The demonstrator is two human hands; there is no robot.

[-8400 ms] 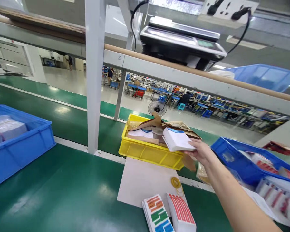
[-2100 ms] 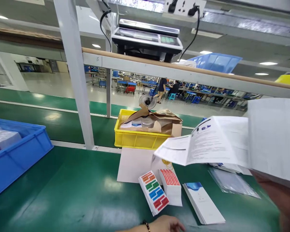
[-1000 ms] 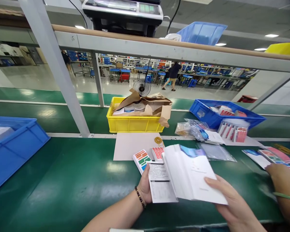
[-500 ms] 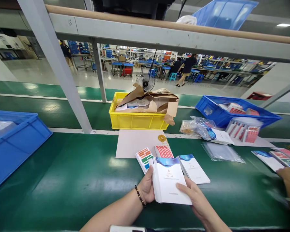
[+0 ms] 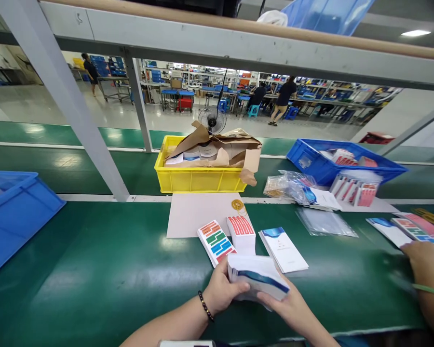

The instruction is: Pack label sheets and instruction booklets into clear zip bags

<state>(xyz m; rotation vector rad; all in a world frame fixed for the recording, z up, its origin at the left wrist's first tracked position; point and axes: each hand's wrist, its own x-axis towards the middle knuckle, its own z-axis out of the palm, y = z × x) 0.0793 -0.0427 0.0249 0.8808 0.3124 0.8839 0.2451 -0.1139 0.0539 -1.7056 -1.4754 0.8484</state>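
Between my two hands is a thick stack of white booklets (image 5: 257, 270) with a blue band, tilted so that its edge faces up. My left hand (image 5: 220, 289) grips the left side, thumb on the near face, and a beaded bracelet circles that wrist. My right hand (image 5: 284, 299) holds the right side, its thumb also on the near face. Just beyond lie a stack of cards with orange, green and blue print (image 5: 217, 242), a stack with red print (image 5: 241, 232), and another pile of white and blue booklets (image 5: 285, 249).
A yellow crate (image 5: 202, 179) with brown paper stands behind a white sheet (image 5: 188, 217) holding rubber bands (image 5: 237, 206). Blue crates stand left (image 5: 18, 212) and right (image 5: 347, 166). Clear plastic bags (image 5: 325, 222) lie at right, near a co-worker's hand (image 5: 425, 262).
The booklet stack has been tipped from facing me with its cover to showing its edge, and it sits lower. Both my hands have shifted their hold. The view has moved slightly.
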